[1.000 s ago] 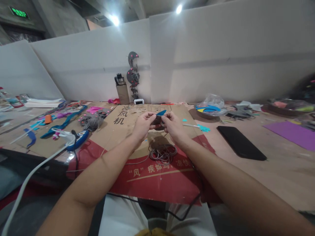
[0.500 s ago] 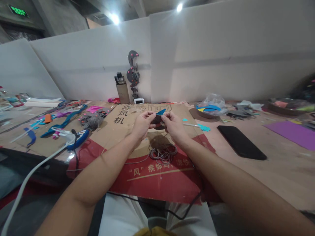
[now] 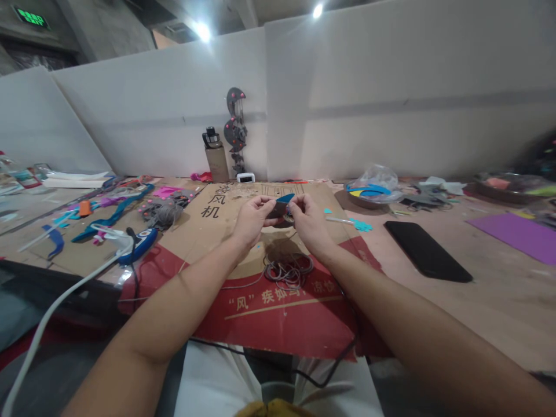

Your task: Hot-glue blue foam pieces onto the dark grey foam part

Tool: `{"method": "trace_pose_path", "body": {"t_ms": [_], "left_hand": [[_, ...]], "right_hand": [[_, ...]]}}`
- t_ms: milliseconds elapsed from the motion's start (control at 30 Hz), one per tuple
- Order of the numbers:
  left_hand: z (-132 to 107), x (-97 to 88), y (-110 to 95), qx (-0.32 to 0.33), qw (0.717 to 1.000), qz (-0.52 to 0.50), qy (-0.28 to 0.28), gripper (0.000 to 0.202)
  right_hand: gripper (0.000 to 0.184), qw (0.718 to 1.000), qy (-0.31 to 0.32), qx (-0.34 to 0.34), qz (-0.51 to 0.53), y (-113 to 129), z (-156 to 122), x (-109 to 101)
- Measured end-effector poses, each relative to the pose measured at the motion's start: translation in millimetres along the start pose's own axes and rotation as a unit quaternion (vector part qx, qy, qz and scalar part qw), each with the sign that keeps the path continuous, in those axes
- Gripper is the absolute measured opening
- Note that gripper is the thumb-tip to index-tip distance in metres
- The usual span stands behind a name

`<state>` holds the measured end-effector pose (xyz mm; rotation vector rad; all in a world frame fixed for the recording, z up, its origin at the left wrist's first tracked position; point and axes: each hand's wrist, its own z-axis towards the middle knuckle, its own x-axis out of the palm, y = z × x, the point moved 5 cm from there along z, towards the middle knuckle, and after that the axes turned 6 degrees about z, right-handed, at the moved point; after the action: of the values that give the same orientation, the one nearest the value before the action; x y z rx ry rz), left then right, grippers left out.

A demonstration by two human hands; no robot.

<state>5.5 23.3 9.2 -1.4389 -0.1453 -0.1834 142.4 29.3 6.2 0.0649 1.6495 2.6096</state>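
Note:
Between my two hands, above the flattened cardboard (image 3: 200,237), is a small dark grey piece with a blue part (image 3: 285,198) along its top. My left hand (image 3: 254,219) pinches the piece at its left side. The fingers of my right hand (image 3: 307,223) are closed on its right edge, where something small hides between the fingertips. Below my hands a loose tangle of grey cord (image 3: 287,271) lies on the cardboard, and one strand runs off to the left. A thin strand also shows just beneath my right hand.
A black phone (image 3: 425,250) and purple sheet (image 3: 516,234) lie to the right. A round tray (image 3: 369,202) holds blue and yellow pieces. At left are a blue glue gun (image 3: 141,246) and grey yarn (image 3: 163,213). A bottle (image 3: 216,159) stands by the white partition.
The held piece has turned slightly, so its blue part looks rounder and more of the grey face shows. My right fingers have shifted a little along its edge.

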Motion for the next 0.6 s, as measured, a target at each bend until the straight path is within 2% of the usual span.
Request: {"method": "trace_pose_path", "body": {"t_ms": [200, 400, 600], "left_hand": [[-0.3, 0.5, -1.6, -0.009, 1.0, -0.008, 0.005, 0.009], [0.5, 0.0, -3.8, -0.031, 0.999, -0.011, 0.013, 0.006], [2.3, -1.6, -3.2, -0.063, 0.997, -0.007, 0.05, 0.01]], "right_hand": [[0.018, 0.996, 0.019, 0.037, 0.074, -9.7, 3.6, 2.8], [0.023, 0.981, 0.041, 0.109, 0.153, -9.9, 2.8, 5.8], [0.028, 0.967, 0.052, 0.156, 0.196, -7.4, 2.3, 5.6]]}}
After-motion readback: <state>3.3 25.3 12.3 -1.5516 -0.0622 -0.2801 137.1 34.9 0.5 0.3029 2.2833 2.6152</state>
